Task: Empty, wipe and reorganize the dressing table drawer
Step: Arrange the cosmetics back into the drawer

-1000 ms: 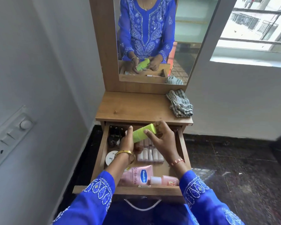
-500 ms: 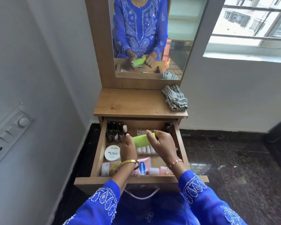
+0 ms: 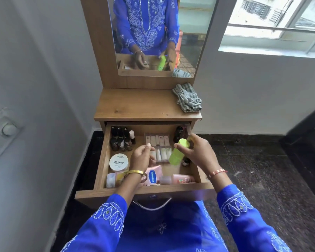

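The wooden drawer (image 3: pixel 102 157) of the dressing table stands pulled out and holds cosmetics. My right hand (image 3: pixel 198 153) grips a lime green bottle (image 3: pixel 178 151) upright by its top, over the drawer's right side. My left hand (image 3: pixel 141 157) hovers over the drawer's middle with its fingers loosely curled and nothing in it. Beneath lie a clear case of tubes (image 3: pixel 160 144), dark nail polish bottles (image 3: pixel 120 139) at the back left, a white nail polish remover tub (image 3: pixel 119 162), a pink Vaseline tube (image 3: pixel 154 175) and a pink bottle (image 3: pixel 182 179).
A folded striped cloth (image 3: pixel 188 98) lies on the right of the tabletop (image 3: pixel 135 106) below the mirror (image 3: pixel 158 33). A grey wall with a switch panel (image 3: pixel 5 130) is close on the left. Dark stone floor (image 3: pixel 253 160) spreads to the right.
My left hand has let go of the green bottle and drawn back to the left. My right hand has turned the bottle upright and carried it toward the drawer's right side.
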The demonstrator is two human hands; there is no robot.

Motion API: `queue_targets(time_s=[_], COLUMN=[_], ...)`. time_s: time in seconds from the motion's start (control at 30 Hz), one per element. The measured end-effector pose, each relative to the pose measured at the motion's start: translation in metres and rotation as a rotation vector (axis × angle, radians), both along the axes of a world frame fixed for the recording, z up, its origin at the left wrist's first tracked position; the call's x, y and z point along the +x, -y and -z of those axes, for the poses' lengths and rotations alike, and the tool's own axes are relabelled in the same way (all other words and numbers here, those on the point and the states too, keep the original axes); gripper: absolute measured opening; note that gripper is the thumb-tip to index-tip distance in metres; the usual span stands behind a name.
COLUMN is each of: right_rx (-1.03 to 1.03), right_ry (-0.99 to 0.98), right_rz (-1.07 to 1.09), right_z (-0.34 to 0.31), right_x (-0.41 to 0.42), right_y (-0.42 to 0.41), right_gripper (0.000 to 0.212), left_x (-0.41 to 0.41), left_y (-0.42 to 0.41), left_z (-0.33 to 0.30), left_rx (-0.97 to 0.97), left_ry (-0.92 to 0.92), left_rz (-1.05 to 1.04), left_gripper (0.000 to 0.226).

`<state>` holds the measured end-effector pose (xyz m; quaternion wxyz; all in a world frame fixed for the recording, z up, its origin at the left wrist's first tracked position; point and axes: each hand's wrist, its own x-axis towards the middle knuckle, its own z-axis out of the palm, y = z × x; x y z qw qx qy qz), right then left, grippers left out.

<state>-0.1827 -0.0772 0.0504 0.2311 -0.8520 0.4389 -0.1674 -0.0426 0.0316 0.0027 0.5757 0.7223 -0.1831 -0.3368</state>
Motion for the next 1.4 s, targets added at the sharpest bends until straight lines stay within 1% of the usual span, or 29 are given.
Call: queue_targets(time_s=[0.1, 0.3, 0.5, 0.67, 0.87, 1.0, 1.1, 1.23, 1.33, 1.4], right_rx=[-0.045, -0.082, -0.111, -0.126, -0.219, -0.266, -0.304, -0.414, -0.421, -0.399], right_ry=[-0.118, -0.222, -0.249, -0.207, -0.186, -0.235, -0.205, -0.08, 0.072, 0.117], right_rz=[-0.02, -0.073, -0.09, -0.088, -0.099, -0.121, -0.136, -0.105, -0.111, -0.152], right_z=[0.01, 0.025, 0.028, 0.03, 0.034, 0.037, 0.038, 0.034, 0.031, 0.03], right_x=[-0.003, -0.003, -0.003, -0.004, -0.007, -0.007, -0.007, -0.009, -0.011, -0.012], right_y=[-0.008, -0.019, -0.024, -0.027, -0.032, -0.031, -0.031, -0.033, -0.042, -0.053], right_gripper=[0.042, 0.037, 0.033, 0.033, 0.033, 0.034, 0.037, 0.042, 0.036, 0.031], left_x=[0.001, 0.0, 0.001, -0.001, -0.001, -0.002, -0.003, 0.002, 0.009, 0.009], left_y=[-0.001, -0.002, -0.003, -0.002, -0.004, -0.006, -0.007, -0.016, -0.031, -0.042], left_z=[-0.002, -0.002, -0.002, -0.003, -0.004, -0.006, -0.01, -0.019, -0.026, -0.031], left_rx=[-0.008, 0.006, 0.014, 0.006, 0.004, -0.01, -0.079, -0.147, -0.157, -0.163], left_ry=[-0.012, -0.013, 0.0, -0.004, 0.006, 0.036, 0.086, 0.263, 0.322, 0.36], left_rz=[-0.01, -0.031, -0.031, -0.039, -0.044, -0.051, -0.108, -0.154, -0.131, -0.12], left_gripper=[0.027, 0.025, 0.023, 0.026, 0.026, 0.024, 0.025, 0.017, 0.019, 0.022])
